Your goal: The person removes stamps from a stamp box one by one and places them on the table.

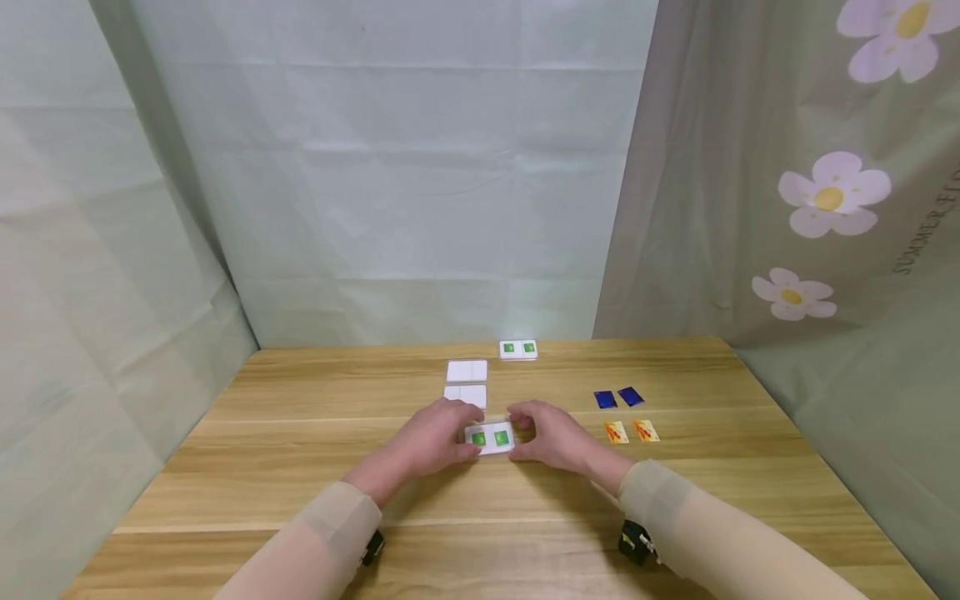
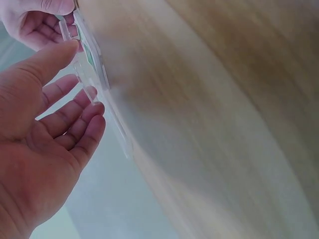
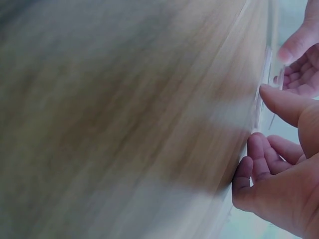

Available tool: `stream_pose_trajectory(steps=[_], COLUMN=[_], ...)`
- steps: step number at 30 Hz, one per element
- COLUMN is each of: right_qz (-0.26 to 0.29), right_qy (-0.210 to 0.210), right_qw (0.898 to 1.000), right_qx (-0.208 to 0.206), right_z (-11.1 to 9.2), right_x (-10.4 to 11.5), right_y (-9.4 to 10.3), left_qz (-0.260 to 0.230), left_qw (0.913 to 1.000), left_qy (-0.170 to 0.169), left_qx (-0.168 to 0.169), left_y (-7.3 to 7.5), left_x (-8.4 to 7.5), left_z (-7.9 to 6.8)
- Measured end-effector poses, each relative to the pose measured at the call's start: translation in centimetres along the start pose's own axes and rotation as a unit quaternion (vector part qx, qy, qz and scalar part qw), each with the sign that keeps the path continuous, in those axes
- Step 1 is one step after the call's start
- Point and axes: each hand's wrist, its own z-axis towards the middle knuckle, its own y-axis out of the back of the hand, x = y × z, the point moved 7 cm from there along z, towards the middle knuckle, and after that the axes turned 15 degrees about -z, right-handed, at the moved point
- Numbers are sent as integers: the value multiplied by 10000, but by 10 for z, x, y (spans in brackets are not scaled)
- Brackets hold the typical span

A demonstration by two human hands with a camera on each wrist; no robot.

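Observation:
A flat clear plastic case (image 1: 491,437) with two green squares on white lies before me on the table. Just above it a clear plastic lid (image 2: 85,79) is tilted, apart from the base along part of its length. My left hand (image 1: 438,437) holds the lid's left end between thumb and fingers. At the other end my right hand (image 1: 558,437) grips it between thumb and bent fingers, though the right wrist view (image 3: 279,164) shows this contact only edge-on. Part of the lid's edge is hidden by the fingers.
Behind the hands lie two white cases (image 1: 467,372), one behind the other, and a further case with green squares (image 1: 518,350). To the right are two dark blue squares (image 1: 605,400) and two yellow-orange squares (image 1: 617,432). Curtains surround the wooden table (image 1: 300,467).

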Motion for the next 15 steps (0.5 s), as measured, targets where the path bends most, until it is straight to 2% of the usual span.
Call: stream_pose_trajectory(steps=[8, 15], right_qz=[-9, -207], right_qy=[133, 266], right_qw=[9999, 9994], right_qx=[-45, -113], right_z=[0, 0], right_x=[4, 6], right_y=[0, -1], left_qz=[-78, -178], left_qw=[9998, 9996], left_qy=[173, 159], left_qx=[-61, -152], left_y=[6, 12], left_x=[7, 11], left_z=[-6, -12])
